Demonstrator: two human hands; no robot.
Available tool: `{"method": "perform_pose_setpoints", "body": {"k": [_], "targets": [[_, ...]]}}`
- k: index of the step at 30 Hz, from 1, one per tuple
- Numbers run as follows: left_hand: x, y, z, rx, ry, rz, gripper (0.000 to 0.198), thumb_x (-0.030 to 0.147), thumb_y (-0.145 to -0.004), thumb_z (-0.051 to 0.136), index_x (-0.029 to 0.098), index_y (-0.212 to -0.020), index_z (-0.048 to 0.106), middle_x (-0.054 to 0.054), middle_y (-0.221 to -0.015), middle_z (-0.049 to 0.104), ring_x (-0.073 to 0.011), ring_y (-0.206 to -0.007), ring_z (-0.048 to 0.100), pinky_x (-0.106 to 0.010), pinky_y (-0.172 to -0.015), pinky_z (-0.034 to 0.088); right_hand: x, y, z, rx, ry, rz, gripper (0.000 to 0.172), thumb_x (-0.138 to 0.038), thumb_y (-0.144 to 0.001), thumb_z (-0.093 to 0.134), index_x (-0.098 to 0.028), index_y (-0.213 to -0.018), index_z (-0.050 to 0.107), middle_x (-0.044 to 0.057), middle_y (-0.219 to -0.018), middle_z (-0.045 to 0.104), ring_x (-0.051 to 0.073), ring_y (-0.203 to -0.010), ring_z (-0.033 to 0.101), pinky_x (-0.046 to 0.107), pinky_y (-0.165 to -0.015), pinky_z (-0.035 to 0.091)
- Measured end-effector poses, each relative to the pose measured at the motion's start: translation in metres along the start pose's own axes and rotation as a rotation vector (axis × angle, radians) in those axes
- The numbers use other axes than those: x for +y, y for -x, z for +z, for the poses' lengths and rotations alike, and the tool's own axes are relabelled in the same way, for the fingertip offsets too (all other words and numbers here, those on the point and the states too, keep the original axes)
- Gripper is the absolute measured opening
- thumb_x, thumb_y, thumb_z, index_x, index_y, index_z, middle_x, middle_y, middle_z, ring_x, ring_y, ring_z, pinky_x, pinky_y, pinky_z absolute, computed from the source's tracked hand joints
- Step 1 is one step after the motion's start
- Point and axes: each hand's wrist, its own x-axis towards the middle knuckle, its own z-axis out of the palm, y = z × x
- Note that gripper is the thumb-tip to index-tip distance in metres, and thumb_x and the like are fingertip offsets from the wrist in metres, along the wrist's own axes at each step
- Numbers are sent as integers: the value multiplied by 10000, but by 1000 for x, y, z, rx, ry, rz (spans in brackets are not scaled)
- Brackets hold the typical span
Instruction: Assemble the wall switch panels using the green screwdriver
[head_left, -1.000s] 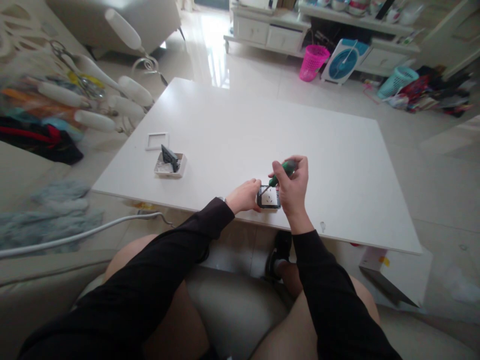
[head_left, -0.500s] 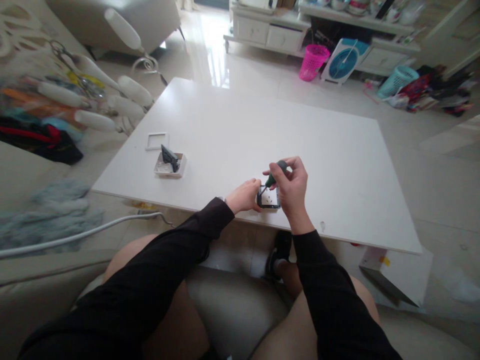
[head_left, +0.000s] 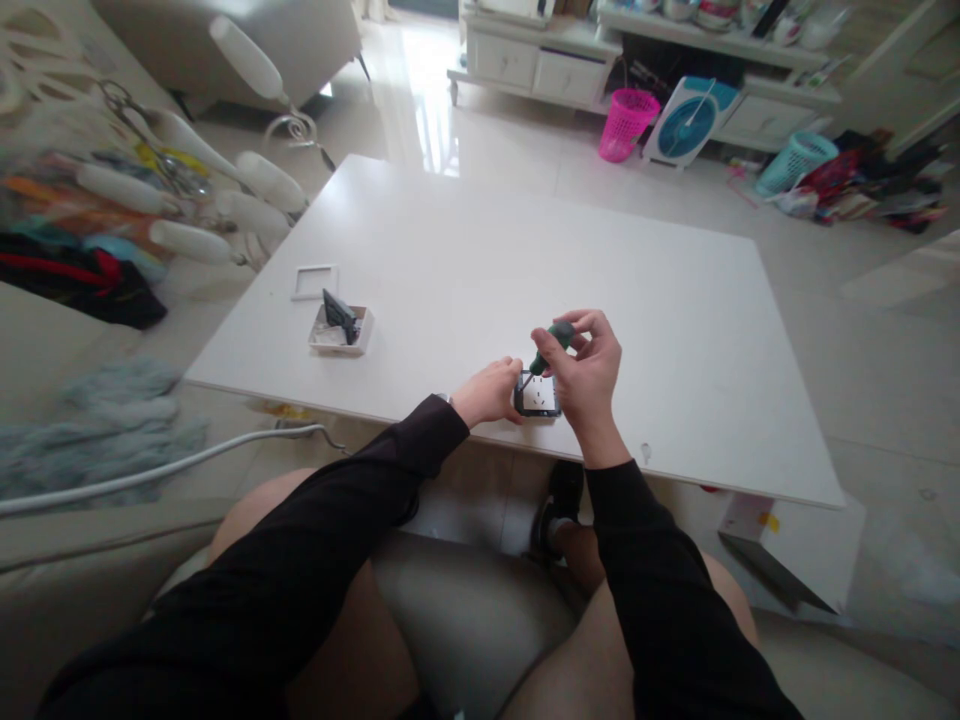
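Observation:
A wall socket point(head_left: 538, 395) with a white face and a dark frame lies near the front edge of the white table. My left hand point(head_left: 489, 393) grips its left side, fingers at the far corner and thumb at the near one. In my right hand point(head_left: 589, 372) is a screwdriver point(head_left: 551, 347) with a green and black handle, held tilted. Its shaft points down and left, and the tip meets the upper left part of the socket's frame. Whether a screw sits under the tip is too small to make out.
On the table's left side stand an open white box point(head_left: 346, 345) with a dark part leaning up in it and a white rectangular frame point(head_left: 315, 282). A small clear item point(head_left: 646, 452) lies near the front edge. White lamp arms point(head_left: 247, 60) rise beyond the left edge.
My right hand has shifted slightly and its fingers have changed position around the screwdriver handle. The tip stays at the same corner; my left hand and the socket have not moved.

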Motion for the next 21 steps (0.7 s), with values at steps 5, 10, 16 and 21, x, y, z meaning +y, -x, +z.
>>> {"method": "perform_pose_setpoints", "body": {"k": [5, 10, 16, 21], "targets": [[5, 1, -2, -44, -64, -74, 708, 330, -599, 985, 191, -1146, 557, -134, -1208, 658, -359, -1147, 651, -456, -970, 549, 4, 1, -1, 22, -16, 45, 472, -558, -803, 859, -264, -935, 515, -41, -869, 582, 110, -708, 685, 147, -397, 427], [2, 1, 0, -27, -55, -40, 761, 332, -594, 984, 185, -1211, 563, -141, -1216, 657, -366, -1162, 644, -467, -995, 538, 5, 2, -5, -75, -29, -6, 365, -613, -980, 607, -289, -1132, 683, 18, -1016, 608, 124, -765, 716, 178, -438, 497], [-3, -1, 2, -2, 7, 12, 844, 317, -579, 984, 206, -1301, 558, -143, -1259, 663, -369, -1169, 646, -488, -1008, 528, 1, 0, -1, -49, -12, -26, 387, -569, -859, 803, -239, -898, 605, 12, -1065, 572, 135, -820, 719, 184, -443, 537], [2, 0, 0, -26, -8, -43, 781, 315, -591, 985, 182, -1237, 567, -150, -1241, 660, -373, -1170, 653, -466, -998, 539, 2, 1, 2, 16, -41, 46, 513, -522, -754, 902, -257, -869, 478, -27, -950, 581, 134, -767, 712, 173, -413, 486]]}}
